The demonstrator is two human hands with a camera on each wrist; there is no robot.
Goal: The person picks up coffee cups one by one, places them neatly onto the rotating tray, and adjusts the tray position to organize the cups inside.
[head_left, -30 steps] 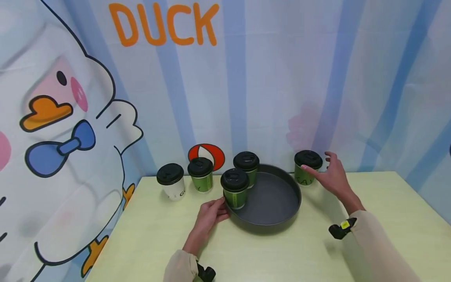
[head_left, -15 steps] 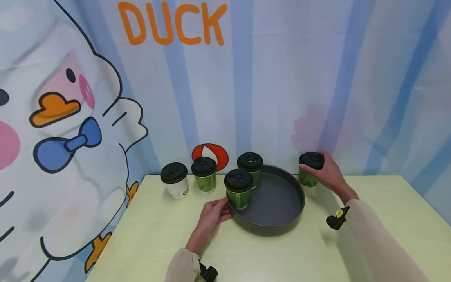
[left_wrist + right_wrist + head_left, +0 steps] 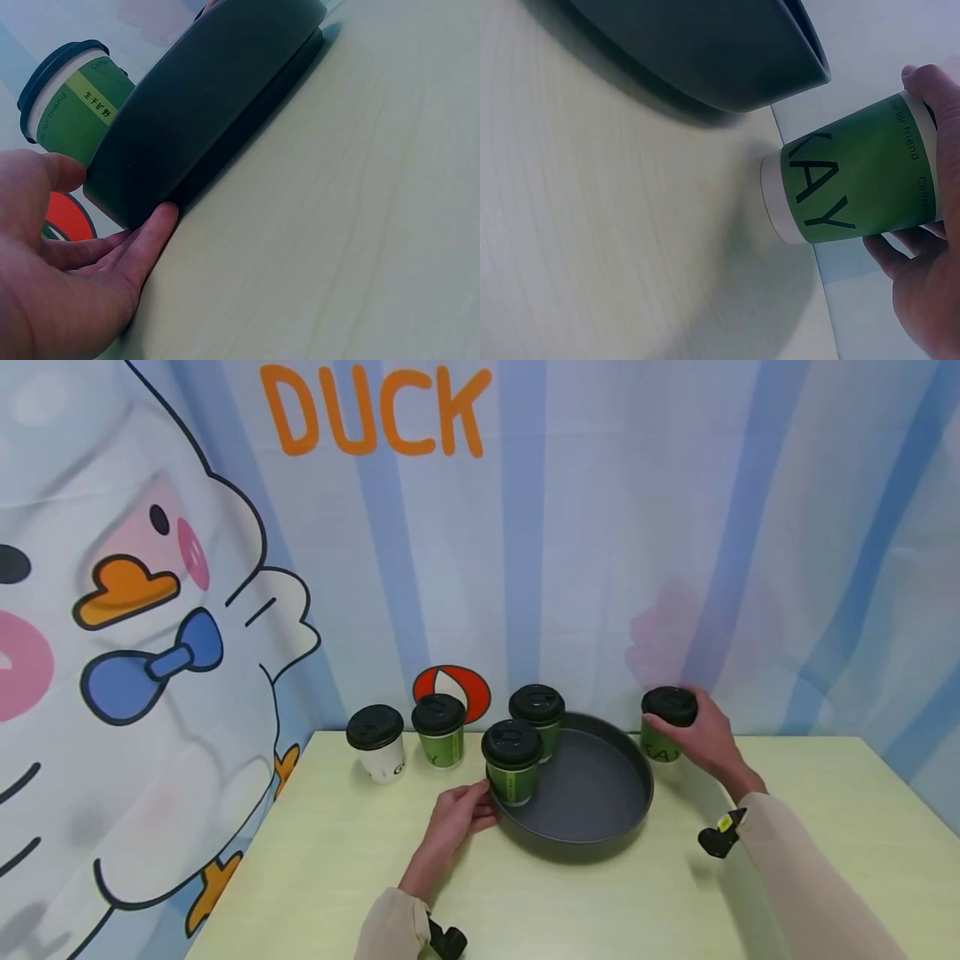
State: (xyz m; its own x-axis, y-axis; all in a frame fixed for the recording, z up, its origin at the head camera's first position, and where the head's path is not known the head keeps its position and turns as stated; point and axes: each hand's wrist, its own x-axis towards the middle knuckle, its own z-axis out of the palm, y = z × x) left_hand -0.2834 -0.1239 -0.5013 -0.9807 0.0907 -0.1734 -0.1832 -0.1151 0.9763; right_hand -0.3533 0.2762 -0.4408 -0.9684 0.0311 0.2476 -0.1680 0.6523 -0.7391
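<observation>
A round dark grey pan [image 3: 588,785] sits on the table with two green paper cups, black-lidded, at its left side: a front cup [image 3: 513,783] and a rear cup [image 3: 549,737]. My left hand [image 3: 452,818] grips the pan's left edge; in the left wrist view its thumb is at the rim and its fingers reach the base. Right of the pan, my right hand [image 3: 708,739] holds another green paper cup [image 3: 862,169] near its black lid, thumb on one side and fingers on the other. Whether this cup touches the table cannot be told.
Left of the pan stand a white paper cup [image 3: 384,762] and a green paper cup [image 3: 442,747], both with black lids. A printed duck curtain [image 3: 585,527] hangs along the back edge of the pale table [image 3: 570,910].
My right hand has closed in from the right and taken hold of the far-right green cup. My left hand stays at the pan's edge. The head view has shifted slightly.
</observation>
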